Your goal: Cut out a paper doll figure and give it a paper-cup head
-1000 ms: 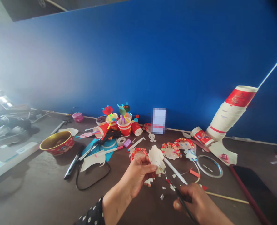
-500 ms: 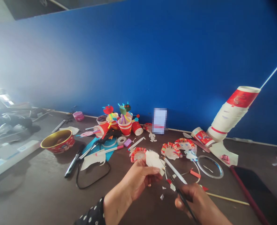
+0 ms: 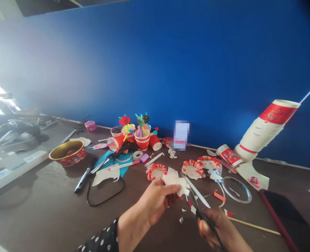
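Note:
My left hand (image 3: 161, 194) pinches a small white paper cutout (image 3: 174, 180) with an uneven, notched outline, thumb on top and fingers beneath. Black-handled scissors (image 3: 200, 206) are gripped in my right hand (image 3: 216, 225), their blades pointing up and left beside the cutout's right edge. Whether the blades touch the paper I cannot tell. Just beyond lies a white pen (image 3: 198, 192). Small paper scraps (image 3: 181, 220) are scattered on the table below the hands. A red-fringed paper cup piece (image 3: 157, 172) lies behind my left hand, and another fringed piece (image 3: 193, 169) sits farther right.
A gold-lined bowl (image 3: 68, 159) and a marker (image 3: 84, 178) are at left, near a power strip (image 3: 15, 175). Decorated paper cups (image 3: 142, 141) stand at the back. To the right are a leaning cup stack (image 3: 265, 134), a clear ring (image 3: 237, 189), a wooden stick (image 3: 254, 225) and a phone (image 3: 293, 220).
The white cutout has turned in my left hand and shows a more notched outline. The scissors have shifted slightly, staying beside its right edge. The whole view has moved a little.

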The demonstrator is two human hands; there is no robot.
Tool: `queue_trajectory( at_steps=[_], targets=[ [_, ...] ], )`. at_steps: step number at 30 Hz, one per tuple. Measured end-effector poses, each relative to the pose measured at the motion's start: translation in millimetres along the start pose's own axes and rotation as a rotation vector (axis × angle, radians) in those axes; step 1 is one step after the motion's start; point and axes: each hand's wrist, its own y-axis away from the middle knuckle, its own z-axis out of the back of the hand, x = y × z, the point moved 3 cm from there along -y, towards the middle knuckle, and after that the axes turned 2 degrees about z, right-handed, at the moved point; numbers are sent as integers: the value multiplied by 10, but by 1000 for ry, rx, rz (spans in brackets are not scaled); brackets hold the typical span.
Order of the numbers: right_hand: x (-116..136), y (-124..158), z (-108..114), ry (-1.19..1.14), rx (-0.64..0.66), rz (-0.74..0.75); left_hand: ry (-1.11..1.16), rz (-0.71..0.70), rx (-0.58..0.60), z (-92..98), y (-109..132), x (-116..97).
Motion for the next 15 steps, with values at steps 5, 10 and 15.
queue_trajectory(
  at_steps=[5, 10, 15],
  targets=[
    [-46, 31, -26, -88, -70, 19, 45, 6, 20, -14, 2, 33],
    [-62, 29, -48, -111, -95, 17, 61, 15, 41, -21, 11, 60],
    [-50, 14, -70, -114, -104, -7, 79, 32, 31, -39, 38, 63]
  ],
)
